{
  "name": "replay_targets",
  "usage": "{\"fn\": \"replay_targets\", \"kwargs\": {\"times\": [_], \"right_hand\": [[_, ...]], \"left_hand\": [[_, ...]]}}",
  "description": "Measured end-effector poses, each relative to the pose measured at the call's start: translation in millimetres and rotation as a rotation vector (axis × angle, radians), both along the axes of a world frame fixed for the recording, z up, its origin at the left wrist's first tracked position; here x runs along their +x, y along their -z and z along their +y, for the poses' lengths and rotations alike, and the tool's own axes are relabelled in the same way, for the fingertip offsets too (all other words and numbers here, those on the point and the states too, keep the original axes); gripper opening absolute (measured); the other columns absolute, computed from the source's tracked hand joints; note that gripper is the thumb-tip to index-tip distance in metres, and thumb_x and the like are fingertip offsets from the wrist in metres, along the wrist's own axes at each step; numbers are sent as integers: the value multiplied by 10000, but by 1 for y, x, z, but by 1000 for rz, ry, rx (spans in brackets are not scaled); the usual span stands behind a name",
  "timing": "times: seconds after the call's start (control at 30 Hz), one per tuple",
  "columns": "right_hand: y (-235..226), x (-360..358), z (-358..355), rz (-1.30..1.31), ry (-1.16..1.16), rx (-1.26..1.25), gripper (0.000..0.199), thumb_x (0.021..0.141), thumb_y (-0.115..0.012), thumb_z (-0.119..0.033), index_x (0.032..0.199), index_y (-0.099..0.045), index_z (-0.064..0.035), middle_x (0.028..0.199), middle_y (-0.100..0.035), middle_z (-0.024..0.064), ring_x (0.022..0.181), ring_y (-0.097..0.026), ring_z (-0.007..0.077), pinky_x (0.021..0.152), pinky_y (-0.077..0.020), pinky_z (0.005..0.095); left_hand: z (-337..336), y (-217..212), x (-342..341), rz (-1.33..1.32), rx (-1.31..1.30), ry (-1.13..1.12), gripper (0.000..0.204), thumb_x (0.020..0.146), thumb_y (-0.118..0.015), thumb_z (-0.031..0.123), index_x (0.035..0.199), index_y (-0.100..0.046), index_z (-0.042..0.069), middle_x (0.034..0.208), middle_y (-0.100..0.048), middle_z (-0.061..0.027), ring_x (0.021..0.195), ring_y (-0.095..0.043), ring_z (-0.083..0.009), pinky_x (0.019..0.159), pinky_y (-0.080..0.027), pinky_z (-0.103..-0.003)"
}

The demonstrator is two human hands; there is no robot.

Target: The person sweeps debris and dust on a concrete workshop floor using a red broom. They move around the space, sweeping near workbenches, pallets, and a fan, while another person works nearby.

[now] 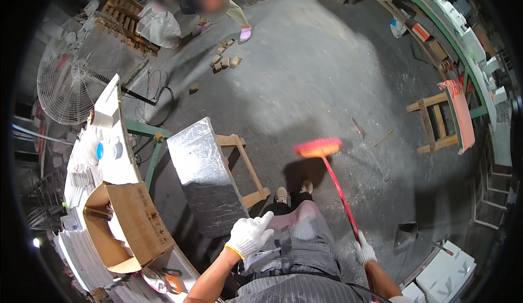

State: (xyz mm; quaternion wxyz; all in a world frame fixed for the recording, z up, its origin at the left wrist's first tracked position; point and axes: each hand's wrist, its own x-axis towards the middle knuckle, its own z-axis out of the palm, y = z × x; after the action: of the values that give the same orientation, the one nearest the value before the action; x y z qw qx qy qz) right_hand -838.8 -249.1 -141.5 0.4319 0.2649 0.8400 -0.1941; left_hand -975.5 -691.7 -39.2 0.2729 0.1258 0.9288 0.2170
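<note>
My right hand (365, 250), in a white glove, is closed round the red handle of a broom (339, 188). Its red and orange head (318, 148) is slightly blurred, out on the grey floor ahead of my shoes. My left hand (248, 237), also gloved in white with a yellow cuff edge, is raised in front of my waist. It holds nothing, and its fingers are partly apart. Nearest to it is a wooden stool (248, 167) with a silvery, foil-like top (202, 178).
Small wooden blocks (225, 62) and thin scraps (358, 127) lie on the floor. A white-topped table with a cardboard box (133, 224) runs along the left, near a large fan (79, 69). Another stool (436, 120) and a dustpan (406, 236) are right. A person (234, 9) stands far ahead.
</note>
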Motion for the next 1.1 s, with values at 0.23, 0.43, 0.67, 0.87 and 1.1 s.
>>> {"fn": "replay_targets", "kwargs": {"times": [0.23,0.43,0.67,0.87,1.1], "right_hand": [[128,-202,-44,606,-344,-270,509,967,-485,-370,1463,-389,-305,903,-672,244,767,-647,438,700,-500,493],[132,-261,-23,-77,-182,-303,535,992,-412,-429,1502,-281,-338,1017,-615,257,887,-608,403,776,-481,471],[29,-58,144,-98,-253,-81,541,994,-443,-341,1499,-251,-364,961,-621,332,883,-619,494,768,-465,521],[-100,-24,148,-316,320,84,491,955,-502,-331,1438,-425,-357,906,-655,286,860,-653,443,753,-499,467],[-6,5,129,178,113,70,505,899,-582,-275,1397,-517,-221,820,-675,193,804,-691,261,700,-534,400]], "left_hand": [[34,-2,-32,-115,8,-189,408,834,-645,258,1189,-554,79,872,-701,-150,813,-676,-346,706,-524,-446],[61,2,-31,-179,-55,-221,449,848,-629,307,1233,-544,93,852,-691,-149,784,-671,-352,697,-525,-449],[106,-8,-87,-194,-21,-124,406,870,-589,315,1205,-528,93,809,-667,-179,732,-661,-363,653,-508,-483],[130,-14,-137,-76,-28,24,424,883,-582,325,1220,-508,77,897,-675,-192,817,-661,-375,709,-510,-478],[157,-26,-159,-31,22,60,307,889,-547,289,1121,-506,92,816,-669,-186,782,-662,-376,690,-496,-505]]}}
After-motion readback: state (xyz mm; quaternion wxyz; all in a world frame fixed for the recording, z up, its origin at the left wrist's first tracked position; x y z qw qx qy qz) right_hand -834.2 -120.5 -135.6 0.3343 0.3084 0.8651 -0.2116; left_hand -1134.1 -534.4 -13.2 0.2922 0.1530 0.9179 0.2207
